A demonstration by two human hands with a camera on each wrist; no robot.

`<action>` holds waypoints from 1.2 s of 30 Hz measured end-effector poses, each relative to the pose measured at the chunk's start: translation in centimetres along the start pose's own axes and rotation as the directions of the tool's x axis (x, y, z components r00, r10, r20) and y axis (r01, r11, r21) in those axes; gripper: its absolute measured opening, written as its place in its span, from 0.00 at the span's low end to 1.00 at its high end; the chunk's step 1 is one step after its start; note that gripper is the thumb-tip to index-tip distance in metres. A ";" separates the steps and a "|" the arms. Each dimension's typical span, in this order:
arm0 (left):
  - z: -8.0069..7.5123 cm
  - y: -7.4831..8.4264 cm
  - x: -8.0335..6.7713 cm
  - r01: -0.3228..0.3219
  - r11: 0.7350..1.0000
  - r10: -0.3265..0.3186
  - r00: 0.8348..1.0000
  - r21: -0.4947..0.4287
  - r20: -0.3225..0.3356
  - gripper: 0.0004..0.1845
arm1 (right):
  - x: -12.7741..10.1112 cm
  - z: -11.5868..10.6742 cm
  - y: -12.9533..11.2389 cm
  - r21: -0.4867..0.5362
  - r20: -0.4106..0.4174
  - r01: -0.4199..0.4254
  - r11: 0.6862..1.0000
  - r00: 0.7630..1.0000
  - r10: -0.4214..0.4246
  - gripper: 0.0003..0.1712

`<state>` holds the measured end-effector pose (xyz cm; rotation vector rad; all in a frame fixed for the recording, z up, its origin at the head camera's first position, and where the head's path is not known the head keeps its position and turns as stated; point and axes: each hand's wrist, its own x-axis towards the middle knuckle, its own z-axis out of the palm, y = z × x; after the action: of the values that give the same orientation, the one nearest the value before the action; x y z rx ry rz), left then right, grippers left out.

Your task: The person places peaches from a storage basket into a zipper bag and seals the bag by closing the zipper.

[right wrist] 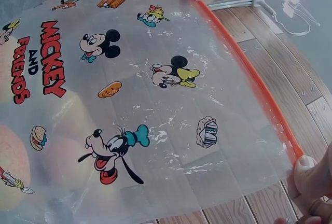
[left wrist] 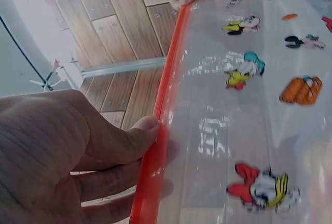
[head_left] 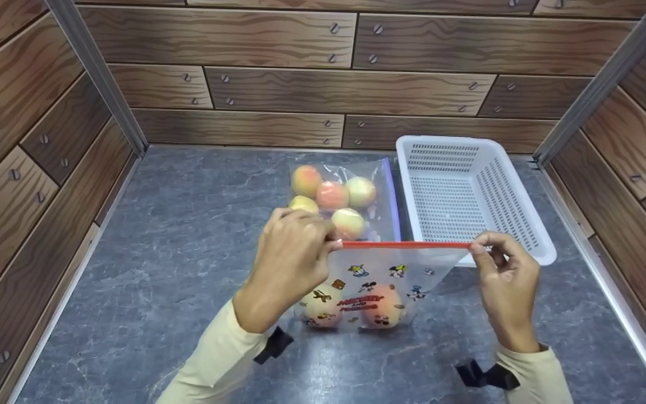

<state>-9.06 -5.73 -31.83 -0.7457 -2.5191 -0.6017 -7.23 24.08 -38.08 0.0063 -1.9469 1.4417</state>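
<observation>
Together, my 2 hands held 1 printed zip bag [head_left: 376, 280] up by its red seal strip [head_left: 407, 244], stretched level between them above the grey desk [head_left: 188, 252]. My left hand [head_left: 292, 258] pinched the strip's left end, thumb pressed against the curled fingers [left wrist: 111, 182] with the strip between. My right hand [head_left: 505, 280] pinched the right end, thumb and fingers [right wrist: 311, 175] closed on the corner. 2 peaches [head_left: 382, 306] sat in the bottom of the hanging bag, side by side, its base touching the desk. Behind it lay 1 second clear bag [head_left: 351, 196] with a purple seal, flat on the desk, holding 5 peaches clustered together. Just beside that, to the right, stood 1 white perforated basket [head_left: 525, 224], touching the back wall.
</observation>
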 end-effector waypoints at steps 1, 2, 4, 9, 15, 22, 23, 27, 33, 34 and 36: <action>-0.2 -0.3 -0.2 0.001 1.000 -0.001 1.000 0.001 -0.002 0.03 | 0.0 -0.1 0.0 -0.004 0.000 -0.003 1.000 1.000 0.003 0.03; -0.3 -0.5 -0.4 0.004 1.000 -0.004 1.000 0.002 -0.005 0.03 | -0.1 -0.2 0.0 -0.012 -0.001 -0.006 1.000 1.000 0.006 0.03; -0.6 -1.0 -0.7 0.013 1.000 -0.013 1.000 0.006 -0.012 0.03 | -0.2 -0.4 0.0 -0.024 -0.004 -0.010 1.000 1.000 0.009 0.03; -1.3 -2.4 -1.8 0.055 0.998 -0.055 0.998 -0.004 -0.030 0.04 | -0.4 -1.0 0.3 -0.040 -0.034 -0.017 0.999 0.999 0.016 0.02; -1.9 -3.1 -3.5 0.050 0.999 -0.051 0.997 -0.022 -0.060 0.03 | -0.7 -1.1 0.4 -0.050 -0.013 -0.013 0.999 1.000 0.013 0.03; -1.4 -3.0 -4.0 0.003 0.999 0.002 0.993 0.041 -0.116 0.05 | 0.3 -2.8 -1.9 -0.115 0.163 0.190 0.975 0.972 -0.170 0.11; -1.3 -3.0 -4.0 0.000 0.999 0.006 0.993 0.044 -0.121 0.04 | 0.7 -2.9 -2.7 -0.134 0.184 0.260 0.956 0.955 -0.234 0.14; -1.1 -3.2 -3.7 0.010 0.999 -0.005 0.990 0.035 -0.141 0.04 | 2.5 -1.7 -6.0 -0.203 0.340 0.503 0.840 0.841 -0.422 0.21; -0.6 -3.7 -3.3 0.011 1.000 -0.012 0.983 -0.008 -0.181 0.02 | 4.6 2.8 -8.7 -0.235 0.791 0.726 0.647 0.529 -0.306 0.20; -0.5 -3.8 -3.3 0.013 1.000 -0.015 0.982 -0.015 -0.187 0.02 | 4.8 3.5 -8.8 -0.233 0.839 0.741 0.629 0.480 -0.255 0.17; -0.4 -3.9 -3.5 0.018 0.999 -0.024 0.980 -0.028 -0.198 0.02 | 4.9 4.6 -9.1 -0.226 0.895 0.754 0.616 0.410 -0.174 0.08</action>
<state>-8.60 -10.26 -34.42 -0.6354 -2.3424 -0.6824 -9.75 18.62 -28.49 1.0848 -2.7238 0.2525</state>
